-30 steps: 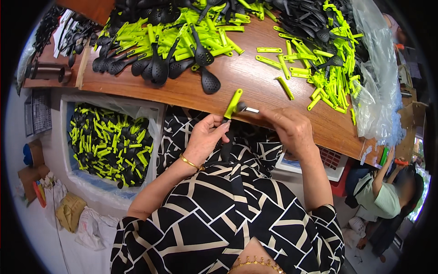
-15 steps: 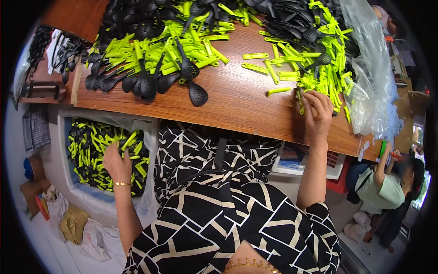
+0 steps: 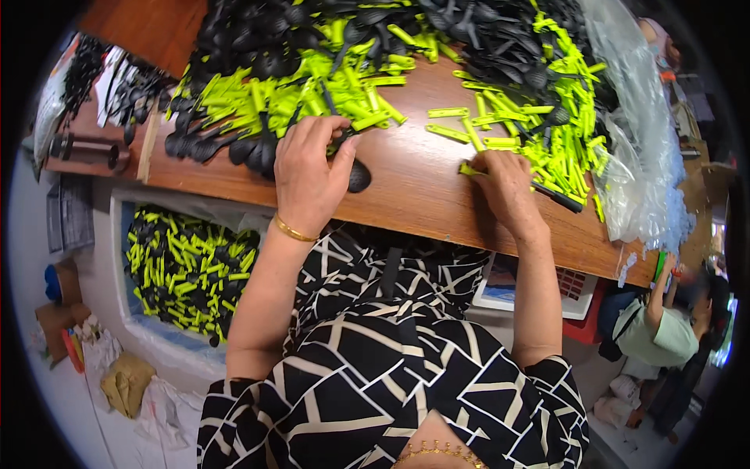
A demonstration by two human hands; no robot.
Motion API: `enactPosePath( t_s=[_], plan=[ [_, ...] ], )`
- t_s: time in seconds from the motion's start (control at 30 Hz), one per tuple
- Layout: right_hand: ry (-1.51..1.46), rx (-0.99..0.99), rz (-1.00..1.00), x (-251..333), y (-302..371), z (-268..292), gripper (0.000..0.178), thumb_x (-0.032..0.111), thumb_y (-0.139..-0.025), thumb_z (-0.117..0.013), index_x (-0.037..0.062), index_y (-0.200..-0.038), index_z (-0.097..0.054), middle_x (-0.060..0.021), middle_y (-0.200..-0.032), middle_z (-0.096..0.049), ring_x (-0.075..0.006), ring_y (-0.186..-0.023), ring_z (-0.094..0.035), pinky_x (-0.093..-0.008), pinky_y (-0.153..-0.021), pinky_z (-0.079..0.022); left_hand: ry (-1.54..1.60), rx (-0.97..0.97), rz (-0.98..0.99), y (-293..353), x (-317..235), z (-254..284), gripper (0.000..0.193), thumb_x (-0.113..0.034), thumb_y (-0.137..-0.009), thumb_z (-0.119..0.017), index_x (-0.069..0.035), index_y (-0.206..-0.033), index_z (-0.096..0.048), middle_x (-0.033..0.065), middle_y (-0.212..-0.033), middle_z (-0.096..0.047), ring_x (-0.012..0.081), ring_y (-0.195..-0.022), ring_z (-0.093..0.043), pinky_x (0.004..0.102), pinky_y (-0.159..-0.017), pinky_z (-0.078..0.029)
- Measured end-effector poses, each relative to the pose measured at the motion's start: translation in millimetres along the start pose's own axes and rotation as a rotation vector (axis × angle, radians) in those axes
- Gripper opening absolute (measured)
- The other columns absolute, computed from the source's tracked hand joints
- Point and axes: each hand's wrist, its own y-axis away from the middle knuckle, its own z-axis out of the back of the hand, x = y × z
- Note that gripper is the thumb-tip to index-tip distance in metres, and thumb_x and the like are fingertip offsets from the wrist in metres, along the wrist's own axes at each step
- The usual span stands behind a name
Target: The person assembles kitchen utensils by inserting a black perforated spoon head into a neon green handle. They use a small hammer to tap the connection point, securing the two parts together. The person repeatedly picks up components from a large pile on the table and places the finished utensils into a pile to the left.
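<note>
My left hand point(image 3: 312, 168) is at the near side of the spoon pile, its thumb and fingers closed around the head of a black slotted spoon point(image 3: 341, 139). Just beyond its thumb lies another black spoon head point(image 3: 359, 178). My right hand point(image 3: 506, 186) rests low over the table, fingertips pinching a lime-green handle piece point(image 3: 468, 169) whose end sticks out to the left. Beside that wrist lies a slim black pen-like rod point(image 3: 558, 197). Loose lime-green handles point(image 3: 448, 134) lie just past the right hand.
Heaps of black utensils point(image 3: 258, 39) and lime-green pieces point(image 3: 574, 156) cover the far part of the wooden table point(image 3: 414, 184). Below its edge at left stands a lined box point(image 3: 129, 313) of black-and-green utensils. Clear plastic sheeting point(image 3: 625, 141) borders the right; another person point(image 3: 660, 332) is beyond.
My left hand has come up from the box to the spoons on the table. My right hand has shifted left onto a green handle, uncovering the black rod. The view has shifted slightly.
</note>
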Motion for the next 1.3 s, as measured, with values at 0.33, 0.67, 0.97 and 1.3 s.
enactPosePath(
  t_s=[0.33, 0.67, 0.97, 1.3],
  plan=[
    [-0.258, -0.282, 0.11, 8.5, -6.2, -38.6, 0.017, 0.005, -0.086, -0.076, 0.0075, -0.1, -0.066, -0.0107, -0.105, -0.067, -0.0341, -0.102, -0.063, -0.0438, -0.089, -0.047, 0.028, 0.23, -0.345, -71.2, -51.0, -122.5, 0.026, -0.019, -0.092, -0.071, -0.007, -0.115, -0.071, 0.0087, -0.114, -0.071, 0.0311, -0.113, -0.063, 0.0446, -0.096, -0.046],
    [-0.352, -0.371, 0.064, 6.4, -2.1, -43.7, 0.014, 0.006, -0.092, -0.073, 0.0078, -0.102, -0.065, -0.0102, -0.101, -0.069, -0.0329, -0.101, -0.065, -0.0445, -0.09, -0.049, -0.318, 0.25, -0.373, -157.5, -64.2, -223.3, 0.027, -0.019, -0.084, -0.075, -0.017, -0.111, -0.074, 0.0054, -0.109, -0.065, 0.0293, -0.104, -0.064, 0.0455, -0.09, -0.049],
    [-0.654, -0.562, -0.166, -1.8, 4.2, -43.1, 0.022, -0.001, -0.097, -0.067, 0.0016, -0.119, -0.069, -0.0155, -0.109, -0.068, -0.0302, -0.1, -0.068, -0.0374, -0.09, -0.054, -0.086, 0.147, -0.491, -123.2, -18.6, -139.3, 0.009, -0.014, -0.091, -0.072, -0.011, -0.097, -0.079, 0.0045, -0.106, -0.074, 0.0265, -0.104, -0.069, 0.0432, -0.092, -0.048],
    [-1.126, -0.475, -0.277, -10.3, -11.3, -32.5, 0.025, 0.013, -0.103, -0.07, 0.0018, -0.125, -0.071, -0.0036, -0.101, -0.072, -0.0099, -0.087, -0.064, -0.0242, -0.08, -0.05, 0.357, 0.139, -0.135, -60.6, -29.2, -123.4, 0.015, -0.005, -0.096, -0.071, 0.002, -0.108, -0.074, 0.0131, -0.109, -0.077, 0.0274, -0.094, -0.075, 0.0332, -0.084, -0.058]
  ],
)
